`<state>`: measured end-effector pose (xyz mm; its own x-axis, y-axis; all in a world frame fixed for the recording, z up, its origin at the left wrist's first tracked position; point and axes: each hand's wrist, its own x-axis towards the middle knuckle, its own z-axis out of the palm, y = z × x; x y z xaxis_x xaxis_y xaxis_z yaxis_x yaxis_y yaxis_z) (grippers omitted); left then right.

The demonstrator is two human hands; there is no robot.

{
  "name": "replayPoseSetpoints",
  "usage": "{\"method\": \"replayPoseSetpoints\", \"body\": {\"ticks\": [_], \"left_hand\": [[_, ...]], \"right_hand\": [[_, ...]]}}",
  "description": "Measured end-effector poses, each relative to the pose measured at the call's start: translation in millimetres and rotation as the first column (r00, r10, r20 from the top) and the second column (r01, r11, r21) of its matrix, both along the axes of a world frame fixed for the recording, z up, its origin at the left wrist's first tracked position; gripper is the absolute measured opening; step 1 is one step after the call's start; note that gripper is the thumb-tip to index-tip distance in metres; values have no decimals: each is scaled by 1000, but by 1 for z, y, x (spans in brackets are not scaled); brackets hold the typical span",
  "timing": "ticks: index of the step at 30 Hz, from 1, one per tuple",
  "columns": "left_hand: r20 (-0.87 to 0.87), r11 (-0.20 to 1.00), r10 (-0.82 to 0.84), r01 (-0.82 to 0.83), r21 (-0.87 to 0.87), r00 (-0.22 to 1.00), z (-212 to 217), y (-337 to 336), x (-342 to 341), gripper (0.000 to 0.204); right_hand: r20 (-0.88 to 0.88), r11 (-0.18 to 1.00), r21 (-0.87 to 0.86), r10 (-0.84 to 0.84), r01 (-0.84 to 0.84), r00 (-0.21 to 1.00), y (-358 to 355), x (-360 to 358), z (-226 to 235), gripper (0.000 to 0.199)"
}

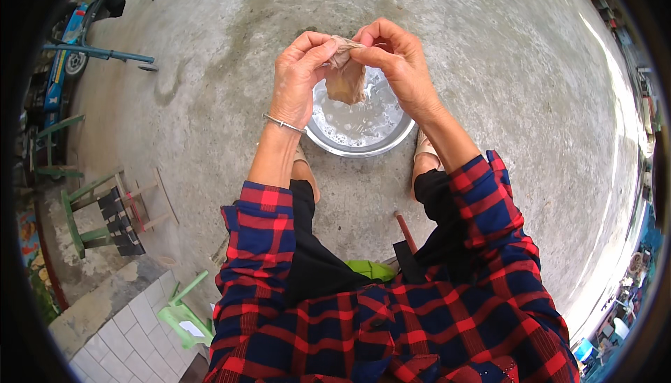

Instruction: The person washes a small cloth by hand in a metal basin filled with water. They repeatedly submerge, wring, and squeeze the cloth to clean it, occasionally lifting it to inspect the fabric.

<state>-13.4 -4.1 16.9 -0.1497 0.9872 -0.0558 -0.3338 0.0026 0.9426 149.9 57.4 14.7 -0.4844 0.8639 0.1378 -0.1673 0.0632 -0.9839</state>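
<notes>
My left hand (pixel 299 75) and my right hand (pixel 398 61) both pinch a small wet brownish cloth (pixel 345 75) at its top edge, holding it up over a round metal basin (pixel 328 144). The cloth hangs down between my fingers. The basin holds soapy, foamy water and stands on the concrete floor between my feet. A thin metal bangle circles my left wrist. My sleeves are red and blue plaid.
Grey concrete floor (pixel 503 54) spreads all around the basin. A green wooden chair frame (pixel 98 219) and a small green stool (pixel 183 313) stand at the left, by a tiled step. A blue wheeled frame (pixel 91 33) is at the upper left.
</notes>
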Motion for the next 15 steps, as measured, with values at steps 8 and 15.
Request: {"method": "replayPoseSetpoints", "body": {"ticks": [8,15], "left_hand": [[224,999,28,-32,17,974,-4,-1,-8,13],[87,996,88,-90,20,992,-7,0,-9,15]], "right_hand": [[130,947,302,-156,110,979,0,-3,-4,7],[-103,990,-140,-15,0,995,3,-1,-2,7]]}}
